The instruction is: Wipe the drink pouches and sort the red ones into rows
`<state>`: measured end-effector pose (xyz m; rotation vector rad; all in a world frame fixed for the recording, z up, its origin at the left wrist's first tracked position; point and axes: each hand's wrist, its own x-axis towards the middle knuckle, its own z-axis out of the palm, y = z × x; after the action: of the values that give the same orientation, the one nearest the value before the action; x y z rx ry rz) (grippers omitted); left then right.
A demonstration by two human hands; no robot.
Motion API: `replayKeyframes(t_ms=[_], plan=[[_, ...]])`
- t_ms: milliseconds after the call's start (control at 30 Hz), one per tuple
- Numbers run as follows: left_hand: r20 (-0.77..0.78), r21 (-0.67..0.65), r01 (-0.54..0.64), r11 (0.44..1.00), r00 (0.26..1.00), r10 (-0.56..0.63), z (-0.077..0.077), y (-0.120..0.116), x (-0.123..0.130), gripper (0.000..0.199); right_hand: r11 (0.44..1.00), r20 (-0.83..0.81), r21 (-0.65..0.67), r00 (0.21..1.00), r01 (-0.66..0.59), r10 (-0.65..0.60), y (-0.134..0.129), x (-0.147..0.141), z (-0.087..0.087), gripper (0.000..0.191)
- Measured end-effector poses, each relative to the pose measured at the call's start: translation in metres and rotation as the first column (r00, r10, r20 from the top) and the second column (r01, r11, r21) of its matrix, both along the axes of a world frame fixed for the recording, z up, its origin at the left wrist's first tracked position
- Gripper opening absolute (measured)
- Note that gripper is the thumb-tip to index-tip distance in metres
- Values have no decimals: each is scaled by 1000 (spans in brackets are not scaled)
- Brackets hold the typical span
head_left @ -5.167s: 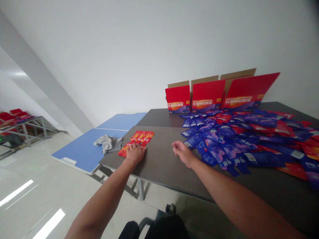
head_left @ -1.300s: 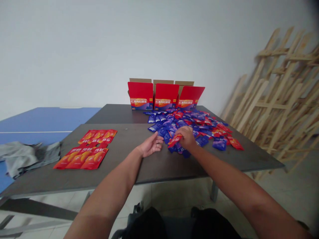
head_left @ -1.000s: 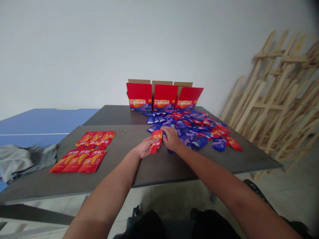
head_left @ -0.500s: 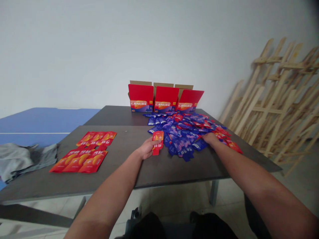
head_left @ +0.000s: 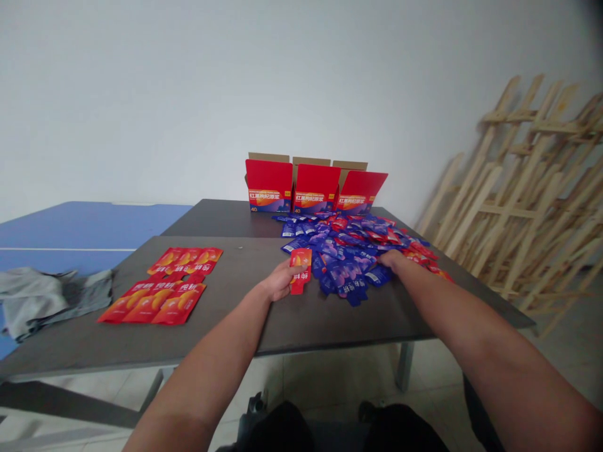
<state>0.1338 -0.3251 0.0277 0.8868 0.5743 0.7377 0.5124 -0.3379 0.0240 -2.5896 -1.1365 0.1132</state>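
My left hand (head_left: pixel 281 280) is closed on a red sachet (head_left: pixel 301 260), thumb on top, just over the table left of the pile. At least one more red sachet seems to lie under it. My right hand (head_left: pixel 394 260) reaches into the right side of a heap of purple-blue sachets (head_left: pixel 346 273). Its fingers are bent together among them, and what they grip is hidden. Red sachets (head_left: pixel 419 251) lie mixed in at the heap's right. Further left, red sachets (head_left: pixel 155 302) lie in two overlapping rows of three.
Three open red cartons (head_left: pixel 313 188) stand side by side behind the heap on the dark table (head_left: pixel 235 314). A grey cloth (head_left: pixel 32 298) lies at the left edge, near a blue table (head_left: pixel 94 226). Wooden easels (head_left: pixel 509 188) lean at the right wall.
The view has shifted slightly. My left hand still holds the red sachet, and my right hand has moved a little further left among the heaped sachets.
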Motion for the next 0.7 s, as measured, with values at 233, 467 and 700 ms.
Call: replayKeyframes(t_ms=[233, 467, 700], plan=[[8, 5, 17, 1000, 1000, -17, 0, 0, 0, 28, 995, -15, 101, 1000, 22, -20, 0, 2, -2, 35], [6, 2, 12, 1000, 1000, -12, -2, 1, 1, 29, 990, 12, 128, 998, 56, -58, -10, 13, 11, 32], [6, 8, -3, 1000, 1000, 3, -1, 0, 0, 29, 997, 143, 77, 990, -6, -5, -19, 31, 39, 28]])
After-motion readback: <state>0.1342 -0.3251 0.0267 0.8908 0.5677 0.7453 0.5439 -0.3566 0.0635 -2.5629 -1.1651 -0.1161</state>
